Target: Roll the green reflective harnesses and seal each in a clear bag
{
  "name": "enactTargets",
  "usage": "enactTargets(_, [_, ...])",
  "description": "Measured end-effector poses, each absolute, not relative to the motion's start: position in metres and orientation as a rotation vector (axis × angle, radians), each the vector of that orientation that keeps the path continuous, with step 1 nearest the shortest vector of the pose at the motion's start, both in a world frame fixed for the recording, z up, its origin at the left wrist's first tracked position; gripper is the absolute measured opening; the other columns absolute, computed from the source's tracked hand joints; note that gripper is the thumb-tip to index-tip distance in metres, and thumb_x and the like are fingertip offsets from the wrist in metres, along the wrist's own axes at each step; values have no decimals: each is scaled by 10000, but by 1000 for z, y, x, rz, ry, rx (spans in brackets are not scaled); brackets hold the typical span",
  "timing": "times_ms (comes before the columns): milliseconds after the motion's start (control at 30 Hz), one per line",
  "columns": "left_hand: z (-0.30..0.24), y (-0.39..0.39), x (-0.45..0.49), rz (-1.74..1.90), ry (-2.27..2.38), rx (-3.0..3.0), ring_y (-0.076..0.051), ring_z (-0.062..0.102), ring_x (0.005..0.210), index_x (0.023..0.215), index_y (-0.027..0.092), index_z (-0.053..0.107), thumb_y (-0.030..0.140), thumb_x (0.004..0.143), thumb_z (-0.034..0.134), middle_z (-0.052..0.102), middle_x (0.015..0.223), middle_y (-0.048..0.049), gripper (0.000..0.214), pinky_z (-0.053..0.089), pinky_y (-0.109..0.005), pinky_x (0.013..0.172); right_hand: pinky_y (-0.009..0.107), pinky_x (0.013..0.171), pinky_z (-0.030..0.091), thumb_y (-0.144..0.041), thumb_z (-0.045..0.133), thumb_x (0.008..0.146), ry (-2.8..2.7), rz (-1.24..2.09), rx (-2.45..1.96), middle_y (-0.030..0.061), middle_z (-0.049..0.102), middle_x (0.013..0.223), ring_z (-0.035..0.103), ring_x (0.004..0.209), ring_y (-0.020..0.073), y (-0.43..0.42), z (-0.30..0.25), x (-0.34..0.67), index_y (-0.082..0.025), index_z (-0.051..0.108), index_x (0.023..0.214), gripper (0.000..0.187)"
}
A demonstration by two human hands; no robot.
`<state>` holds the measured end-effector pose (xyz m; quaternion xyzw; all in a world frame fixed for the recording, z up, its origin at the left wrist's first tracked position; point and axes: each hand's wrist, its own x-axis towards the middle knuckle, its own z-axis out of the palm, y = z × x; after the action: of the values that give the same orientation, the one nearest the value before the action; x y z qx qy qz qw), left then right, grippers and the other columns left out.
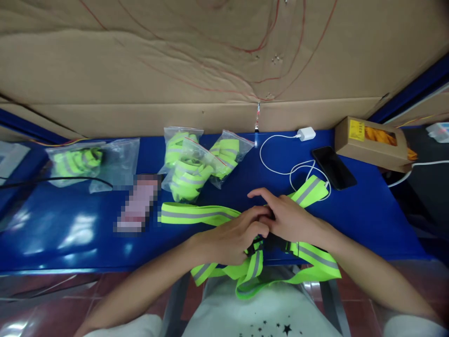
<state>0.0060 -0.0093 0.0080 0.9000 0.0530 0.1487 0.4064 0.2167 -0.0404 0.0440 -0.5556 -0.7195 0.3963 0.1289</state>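
A neon yellow-green reflective strap (199, 214) with a grey stripe lies across the front of the table, and its loops hang over the front edge. Black buckles (256, 245) show on it beside my left hand. My left hand (233, 238) is closed on the strap, fingers curled and knuckles up. My right hand (289, 217) meets it at the fingertips, with the index finger arched out and the other fingers bent in around the strap. One strap end sticks out beyond my right hand. What lies between the fingertips is mostly hidden.
Clear bags (189, 178) of rolled reflective straps lie at the back, with another bag (79, 161) to the left. A blurred-out phone (138, 203) lies left of centre. At right are a black phone (334, 167), a white charger (306, 134) with cable, and a cardboard box (375, 145).
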Motion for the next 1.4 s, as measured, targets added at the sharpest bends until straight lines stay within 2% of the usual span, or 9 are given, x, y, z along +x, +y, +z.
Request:
enactTargets(133, [7, -11, 9, 331, 162, 2307, -315, 482, 1303, 1180, 229, 334, -67, 605, 495, 354, 1378, -167, 667, 571, -478, 977, 275, 593, 306, -226, 547, 887, -2007, 1145, -1699, -22, 647, 669, 612, 601, 175, -41, 39, 217, -241, 517, 1391, 504])
enactTargets(367, [4, -15, 8, 253, 197, 2336, -309, 488, 1323, 1237, 242, 354, -58, 617, 495, 287, 1496, -171, 703, 568, -460, 981, 280, 614, 300, -212, 579, 884, -2204, 1060, -1715, 42, 744, 823, 652, 677, 194, -40, 35, 224, -224, 555, 1368, 485])
enactTargets(533, [2, -17, 9, 293, 183, 2405, -307, 512, 1278, 1250, 232, 387, -58, 628, 472, 365, 1428, -151, 691, 562, -476, 990, 267, 594, 290, -194, 583, 866, -2174, 1168, -1605, 10, 729, 773, 660, 668, 184, -40, 35, 223, -251, 555, 1334, 473])
enactTargets(733, [2, -17, 9, 339, 231, 2300, -308, 453, 1382, 1348, 269, 362, -64, 615, 473, 337, 1488, -132, 813, 543, -485, 1040, 269, 571, 254, -194, 577, 817, -2296, 971, -1610, 16, 699, 705, 644, 626, 212, -42, 33, 217, -163, 429, 1461, 661])
enactTargets(833, [1, -17, 9, 433, 312, 2282, -302, 460, 1354, 1363, 272, 353, -78, 649, 494, 308, 1485, -141, 808, 524, -512, 1060, 267, 582, 273, -178, 543, 808, -2243, 905, -1622, 33, 728, 771, 660, 653, 217, -43, 31, 216, -167, 399, 1472, 679])
enactTargets(900, [-1, -17, 9, 450, 331, 2257, -293, 477, 1307, 1362, 269, 355, -74, 664, 522, 304, 1467, -142, 796, 549, -490, 1018, 268, 594, 291, -152, 529, 787, -2229, 914, -1617, 43, 741, 806, 672, 676, 219, -44, 31, 215, -173, 395, 1469, 696])
enactTargets(1033, [-5, -18, 8, 453, 305, 2171, -270, 518, 1218, 1364, 278, 362, 9, 706, 643, 294, 1457, -139, 764, 589, -424, 916, 270, 597, 317, -134, 523, 759, -2217, 973, -1563, 49, 753, 844, 691, 702, 223, -45, 32, 214, -180, 367, 1487, 746])
enactTargets(1233, [-3, -13, 13, 604, 344, 2293, -297, 504, 1265, 1362, 304, 378, 190, 800, 749, 353, 1416, -121, 683, 536, -486, 1009, 276, 619, 378, -140, 485, 775, -2084, 968, -1541, 51, 761, 882, 702, 723, 224, -48, 30, 207, -180, 374, 1460, 696])
enactTargets(1400, [0, -9, 16, 595, 371, 2212, -336, 471, 1332, 1397, 315, 347, 253, 746, 827, 365, 1417, -133, 812, 551, -459, 968, 308, 713, 463, -101, 456, 809, -1909, 1051, -1526, 71, 767, 1026, 733, 863, 238, -47, 25, 204, -192, 417, 1415, 614])
